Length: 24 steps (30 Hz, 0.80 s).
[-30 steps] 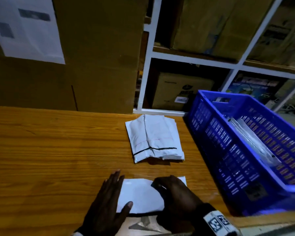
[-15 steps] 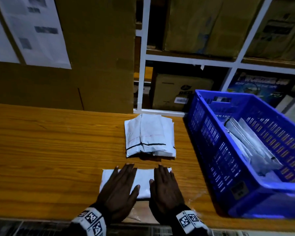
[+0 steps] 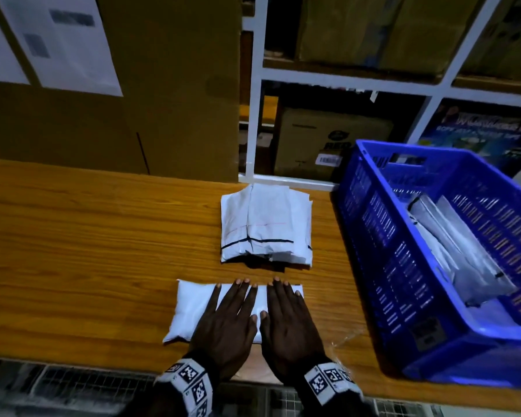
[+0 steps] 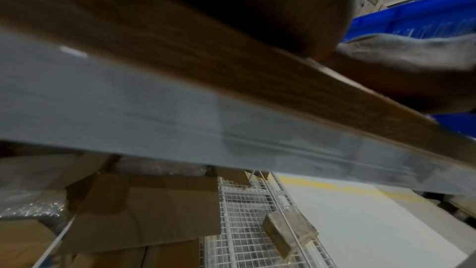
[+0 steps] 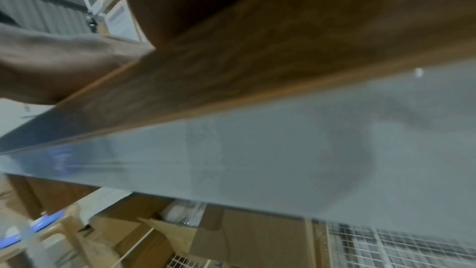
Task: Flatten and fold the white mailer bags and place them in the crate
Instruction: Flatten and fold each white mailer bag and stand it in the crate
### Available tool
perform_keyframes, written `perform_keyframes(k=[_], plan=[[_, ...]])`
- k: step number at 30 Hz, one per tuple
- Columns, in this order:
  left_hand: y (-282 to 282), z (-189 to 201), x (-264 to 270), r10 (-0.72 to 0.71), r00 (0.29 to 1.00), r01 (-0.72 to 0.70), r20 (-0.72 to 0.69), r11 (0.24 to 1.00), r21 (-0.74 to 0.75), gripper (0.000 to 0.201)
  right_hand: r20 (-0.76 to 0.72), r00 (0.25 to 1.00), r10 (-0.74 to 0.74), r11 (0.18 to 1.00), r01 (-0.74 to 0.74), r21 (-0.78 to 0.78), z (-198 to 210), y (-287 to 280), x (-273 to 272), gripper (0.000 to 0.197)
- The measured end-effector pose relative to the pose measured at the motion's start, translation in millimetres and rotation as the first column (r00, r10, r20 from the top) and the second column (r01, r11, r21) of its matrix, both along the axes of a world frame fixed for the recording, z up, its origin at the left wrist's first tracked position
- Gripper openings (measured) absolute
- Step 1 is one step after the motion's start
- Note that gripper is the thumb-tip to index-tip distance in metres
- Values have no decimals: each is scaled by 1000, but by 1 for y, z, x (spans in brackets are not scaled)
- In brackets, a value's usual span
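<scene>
Pressing down with flat, straight fingers, your left hand (image 3: pixel 223 323) and right hand (image 3: pixel 289 326) cover the puffy white mailer bag (image 3: pixel 190 311) near the wooden table (image 3: pixel 88 251) edge. More bags (image 3: pixel 265 224) sit behind. The blue crate (image 3: pixel 403 281) holds folded bags (image 3: pixel 451 245).

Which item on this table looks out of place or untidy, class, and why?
The stack of mailer bags at the back of the table is untidy: its edges are crumpled and uneven. The mailer bag under the left hand and right hand bulges puffily at its left end. Nothing looks spilled or torn.
</scene>
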State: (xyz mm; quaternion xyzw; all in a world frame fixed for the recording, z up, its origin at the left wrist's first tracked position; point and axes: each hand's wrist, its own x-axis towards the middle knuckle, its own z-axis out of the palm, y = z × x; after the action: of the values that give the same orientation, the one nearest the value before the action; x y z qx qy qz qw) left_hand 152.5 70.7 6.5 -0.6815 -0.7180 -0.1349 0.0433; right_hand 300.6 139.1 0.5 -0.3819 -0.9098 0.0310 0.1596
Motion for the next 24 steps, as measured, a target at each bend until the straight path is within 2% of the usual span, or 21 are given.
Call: perform_keyframes(k=[8,20,24], plan=[[3,-8,-5,-22,999,22,25,999,-32,56,-50,999,9,1000,-9,8,-6,-1,-2,52],[2,5,-11,-35,997,45,62,986,-160,63,10,1000,-23,998,24,-62,9,-4,-5,58],[-4,14,-24,-41,999,45,29,990,-133,64,50,998,27,996,-22,-92,26,-5,-19,63]])
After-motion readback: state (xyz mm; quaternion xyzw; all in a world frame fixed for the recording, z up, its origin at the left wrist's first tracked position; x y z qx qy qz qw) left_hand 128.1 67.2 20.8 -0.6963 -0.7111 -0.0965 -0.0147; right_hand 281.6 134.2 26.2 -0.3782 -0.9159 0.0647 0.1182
